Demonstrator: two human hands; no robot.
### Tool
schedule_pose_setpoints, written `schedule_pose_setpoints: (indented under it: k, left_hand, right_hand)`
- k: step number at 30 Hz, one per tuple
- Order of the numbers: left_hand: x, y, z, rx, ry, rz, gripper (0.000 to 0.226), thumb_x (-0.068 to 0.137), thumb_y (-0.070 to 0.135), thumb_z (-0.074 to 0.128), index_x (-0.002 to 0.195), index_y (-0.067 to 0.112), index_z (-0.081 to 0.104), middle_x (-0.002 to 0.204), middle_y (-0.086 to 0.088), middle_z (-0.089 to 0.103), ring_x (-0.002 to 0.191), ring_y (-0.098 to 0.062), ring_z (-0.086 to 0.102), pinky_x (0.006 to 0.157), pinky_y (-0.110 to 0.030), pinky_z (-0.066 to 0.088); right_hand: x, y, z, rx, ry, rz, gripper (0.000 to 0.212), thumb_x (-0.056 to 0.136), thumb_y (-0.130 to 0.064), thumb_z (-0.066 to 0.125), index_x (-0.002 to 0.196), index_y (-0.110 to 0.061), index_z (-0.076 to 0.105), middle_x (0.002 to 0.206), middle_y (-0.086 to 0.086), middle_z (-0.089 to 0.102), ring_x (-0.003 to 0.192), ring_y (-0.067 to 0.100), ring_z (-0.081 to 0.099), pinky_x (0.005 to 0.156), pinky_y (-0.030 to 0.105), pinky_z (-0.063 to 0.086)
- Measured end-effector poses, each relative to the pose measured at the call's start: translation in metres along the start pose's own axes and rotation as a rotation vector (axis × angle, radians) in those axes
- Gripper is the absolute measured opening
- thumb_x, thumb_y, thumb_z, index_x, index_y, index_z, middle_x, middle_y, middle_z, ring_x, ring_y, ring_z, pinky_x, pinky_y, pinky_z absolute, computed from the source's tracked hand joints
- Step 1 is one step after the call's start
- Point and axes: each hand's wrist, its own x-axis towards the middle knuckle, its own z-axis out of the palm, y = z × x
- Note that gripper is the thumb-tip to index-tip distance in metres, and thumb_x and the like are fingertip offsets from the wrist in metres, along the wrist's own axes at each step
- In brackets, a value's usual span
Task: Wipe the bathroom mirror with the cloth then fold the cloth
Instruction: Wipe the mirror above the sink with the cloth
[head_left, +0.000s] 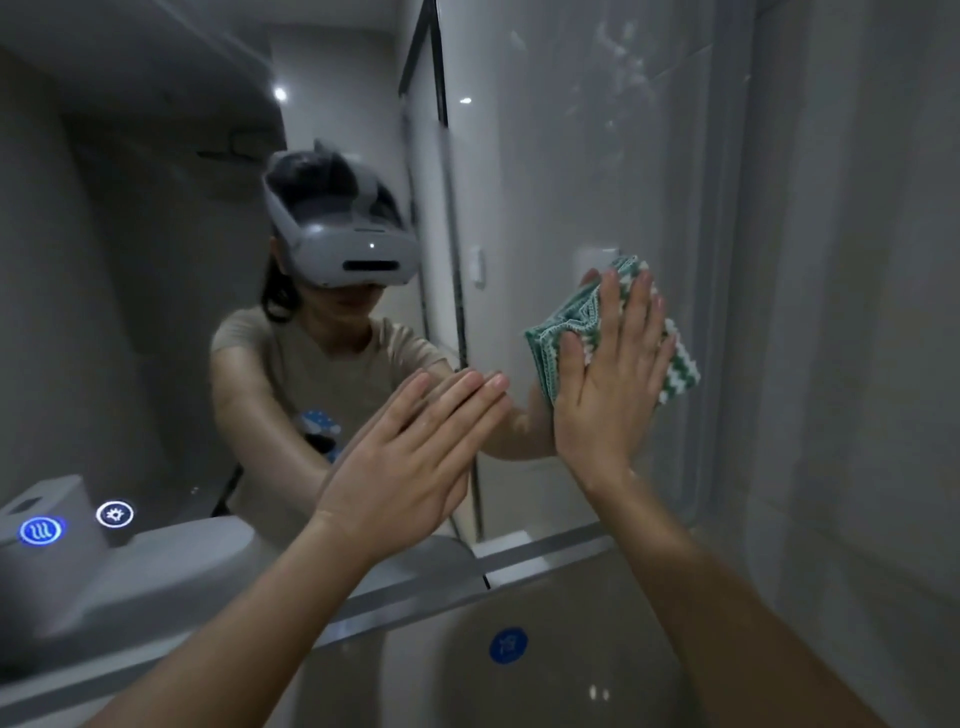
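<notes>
Green-and-white knitted cloth (597, 322), folded into a thick wad, is pressed flat against the large wall-mounted bathroom mirror (545, 156) by the right hand (608, 384), whose fingers are held straight and spread over the fabric; nothing is clasped in that grip, the cloth being pinned between palm and glass. The cloth is placed toward the right part of the mirror, above its lower metal edge (545, 545). The left hand (410, 457) is laid with straight, closed fingers against the glass, to the left of the cloth and somewhat lower, its grip released and nothing held. In the reflection, a person in a beige short-sleeved shirt and a pale grey headset (343, 234) is seen with both arms raised to the glass. Two round illuminated touch icons (114, 514) are shown at the lower left of the mirror, one blue and one white. Below the mirror, part of a white basin (519, 686) with a round blue sticker (508, 645) is visible.
</notes>
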Motion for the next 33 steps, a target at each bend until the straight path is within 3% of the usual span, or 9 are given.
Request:
schedule_pose_setpoints:
  k: [7,13,19,24,28,33]
  left_hand:
    - [-0.002,0.002,0.002,0.016,-0.001,-0.006,0.056,0.096,0.028,0.034,0.148,0.008,0.027,0.155,-0.008,0.024,0.142,-0.023,0.024,0.113,-0.047,0.023]
    - [-0.003,0.002,0.002,0.045,0.012,0.001,0.059,0.095,0.031,0.041,0.148,0.009,0.028,0.155,-0.010,0.024,0.142,-0.024,0.024,0.114,-0.048,0.021]
    - [-0.002,0.003,0.002,0.040,0.011,-0.004,0.057,0.096,0.031,0.036,0.148,0.008,0.027,0.155,-0.011,0.024,0.142,-0.026,0.024,0.114,-0.049,0.021]
    - [-0.001,0.003,0.002,0.051,0.015,-0.007,0.057,0.097,0.031,0.036,0.147,0.007,0.029,0.155,-0.012,0.024,0.142,-0.027,0.025,0.114,-0.049,0.019]
    - [-0.001,0.004,0.001,0.054,0.011,-0.007,0.057,0.097,0.030,0.035,0.148,0.007,0.027,0.155,-0.012,0.024,0.142,-0.027,0.025,0.113,-0.049,0.020]
    - [-0.002,0.003,0.002,0.077,-0.002,-0.003,0.059,0.096,0.031,0.036,0.148,0.007,0.025,0.156,-0.012,0.021,0.143,-0.026,0.022,0.115,-0.049,0.017]
  right_hand:
    - [-0.073,0.029,0.005,0.009,-0.008,-0.013,0.056,0.101,-0.047,0.017,0.148,-0.017,0.019,0.156,0.008,0.018,0.145,0.024,0.011,0.117,0.048,0.009]
    - [-0.136,0.049,0.010,0.018,-0.076,-0.002,0.055,0.101,-0.047,0.019,0.151,-0.027,0.009,0.160,-0.005,0.001,0.147,0.021,0.005,0.117,0.047,0.008]
    - [-0.054,0.044,0.002,0.036,-0.005,0.097,0.058,0.100,-0.049,0.013,0.149,-0.019,0.017,0.158,0.004,0.013,0.146,0.019,0.006,0.116,0.045,0.009]
    - [0.010,0.051,-0.007,0.026,0.019,0.001,0.064,0.098,-0.053,0.011,0.149,-0.015,0.023,0.157,0.010,0.018,0.144,0.023,0.011,0.117,0.042,0.006]
    - [-0.007,0.054,-0.004,0.026,0.037,0.028,0.063,0.099,-0.052,0.013,0.148,-0.014,0.024,0.156,0.010,0.020,0.144,0.024,0.013,0.117,0.045,0.008]
    - [-0.097,0.057,0.004,0.024,-0.030,0.123,0.057,0.101,-0.046,0.014,0.151,-0.019,0.013,0.158,0.003,0.011,0.146,0.023,0.009,0.115,0.051,0.014]
